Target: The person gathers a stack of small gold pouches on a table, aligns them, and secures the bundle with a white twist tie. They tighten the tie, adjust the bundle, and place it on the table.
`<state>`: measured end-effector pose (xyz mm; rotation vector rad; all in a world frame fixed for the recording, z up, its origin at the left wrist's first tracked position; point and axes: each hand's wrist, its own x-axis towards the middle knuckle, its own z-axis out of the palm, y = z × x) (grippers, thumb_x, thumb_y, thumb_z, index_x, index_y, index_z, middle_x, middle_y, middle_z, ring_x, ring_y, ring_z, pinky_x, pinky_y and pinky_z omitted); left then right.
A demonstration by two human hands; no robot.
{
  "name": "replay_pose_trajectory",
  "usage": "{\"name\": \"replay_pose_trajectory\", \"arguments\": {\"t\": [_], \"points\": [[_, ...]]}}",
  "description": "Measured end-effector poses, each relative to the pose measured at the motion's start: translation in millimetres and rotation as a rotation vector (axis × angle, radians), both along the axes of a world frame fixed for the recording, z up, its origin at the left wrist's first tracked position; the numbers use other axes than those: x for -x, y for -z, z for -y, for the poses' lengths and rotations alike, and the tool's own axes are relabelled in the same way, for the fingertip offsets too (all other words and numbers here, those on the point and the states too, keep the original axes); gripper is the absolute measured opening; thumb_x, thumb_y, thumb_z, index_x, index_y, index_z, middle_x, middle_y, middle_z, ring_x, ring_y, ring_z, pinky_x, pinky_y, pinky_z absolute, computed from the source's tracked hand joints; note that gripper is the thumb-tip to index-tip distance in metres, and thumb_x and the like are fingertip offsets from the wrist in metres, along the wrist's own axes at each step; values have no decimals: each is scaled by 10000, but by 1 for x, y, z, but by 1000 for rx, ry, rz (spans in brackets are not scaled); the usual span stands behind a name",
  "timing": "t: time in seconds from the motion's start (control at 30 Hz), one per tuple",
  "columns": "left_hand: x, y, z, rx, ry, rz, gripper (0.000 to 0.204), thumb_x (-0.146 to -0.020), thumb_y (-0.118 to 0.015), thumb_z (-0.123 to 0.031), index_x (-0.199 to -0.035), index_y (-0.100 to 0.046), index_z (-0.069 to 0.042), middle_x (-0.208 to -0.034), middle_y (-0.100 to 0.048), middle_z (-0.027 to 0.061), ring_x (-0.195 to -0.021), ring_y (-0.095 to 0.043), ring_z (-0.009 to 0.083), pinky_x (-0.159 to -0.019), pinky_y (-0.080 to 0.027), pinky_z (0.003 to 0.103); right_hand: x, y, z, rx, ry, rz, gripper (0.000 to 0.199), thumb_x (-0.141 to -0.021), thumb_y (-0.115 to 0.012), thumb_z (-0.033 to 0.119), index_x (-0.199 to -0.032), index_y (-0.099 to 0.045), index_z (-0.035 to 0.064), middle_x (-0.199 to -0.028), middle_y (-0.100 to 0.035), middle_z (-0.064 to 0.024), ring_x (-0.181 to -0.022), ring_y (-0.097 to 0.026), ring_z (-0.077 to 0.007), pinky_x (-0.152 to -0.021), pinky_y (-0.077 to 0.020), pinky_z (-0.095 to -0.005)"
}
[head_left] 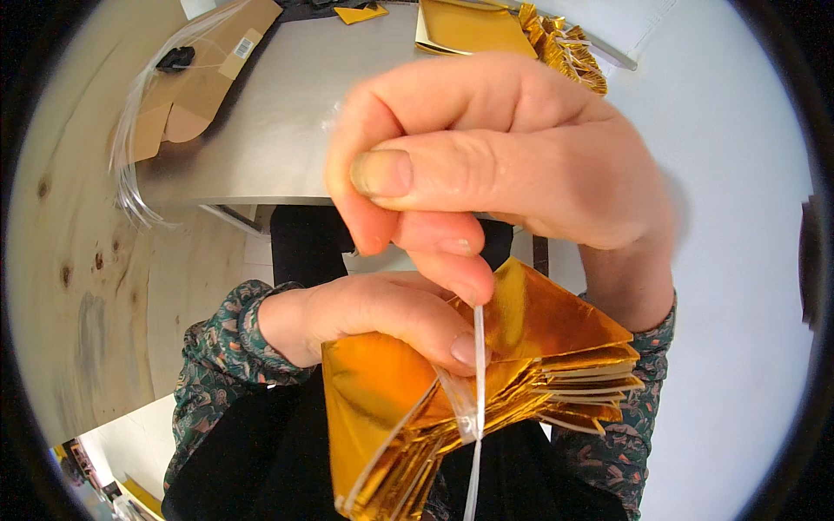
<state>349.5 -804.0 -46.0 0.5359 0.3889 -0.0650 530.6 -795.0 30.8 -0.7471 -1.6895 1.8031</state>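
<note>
My left hand [382, 317] grips a bundle of gold foil sheets [556, 321], pinched at its middle so both ends fan out like a bow. Clear tape or film [459, 399] wraps the narrow waist of the bundle. Above it my right hand [512, 156] is closed, its thumb pressed over the curled fingers. A thin white plastic string [479, 347] runs from those fingers down across the waist, past the bundle's lower edge. Whatever sits under the right thumb is hidden.
Beyond my hands stands a grey metal-topped table [287, 113]. A cardboard piece [204, 82] with long clear strings [130, 165] lies at the far left, over a wooden board [87, 260]. At the back are a stack of gold sheets [473, 28] and crumpled gold foil [569, 52].
</note>
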Motion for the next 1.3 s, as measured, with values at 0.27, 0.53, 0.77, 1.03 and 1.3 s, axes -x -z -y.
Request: {"name": "replay_pose_trajectory", "arguments": {"t": [0.27,0.53,0.77,1.03,1.3], "points": [[24,21,-4,121,-18,70,294,-950,-609,-214,-1142,-656,3,-1006,-697,106,-948,-657,164,-850,-511,283,35,28,-20,59,-82,-241,268,-1047,-470,168,-933,-576,-51,-661,-453,2,-507,-480,-57,-469,-357,-201],[21,25,3,176,206,317,576,-1075,-320,-456,-1259,-542,43,-1009,-674,194,-903,-673,264,-806,-548,332,40,45,-19,113,-17,-499,248,-1066,-408,173,-950,-543,1,-619,-398,40,-457,-459,-59,-483,-322,-224],[19,45,18,143,69,387,517,-1078,-397,-412,-1341,-525,15,-1218,-648,131,-1064,-638,195,-958,-502,330,34,53,-3,121,159,-746,248,-1085,-382,203,-949,-493,27,-651,-398,39,-507,-470,-72,-442,-438,-222],[3,48,16,291,54,221,519,-1051,-517,-314,-1426,-449,39,-1211,-630,147,-1023,-634,160,-919,-498,288,34,63,-6,261,32,-947,192,-1086,-354,145,-1002,-456,6,-724,-383,-7,-561,-364,-103,-343,-522,-243],[-10,58,12,-664,-477,465,559,-1012,-591,-265,-1431,-417,60,-1240,-564,208,-969,-634,217,-889,-503,310,-7,44,-10,138,241,-981,194,-1101,-340,170,-1011,-454,40,-742,-387,5,-580,-375,-101,-353,-481,-236]]}}
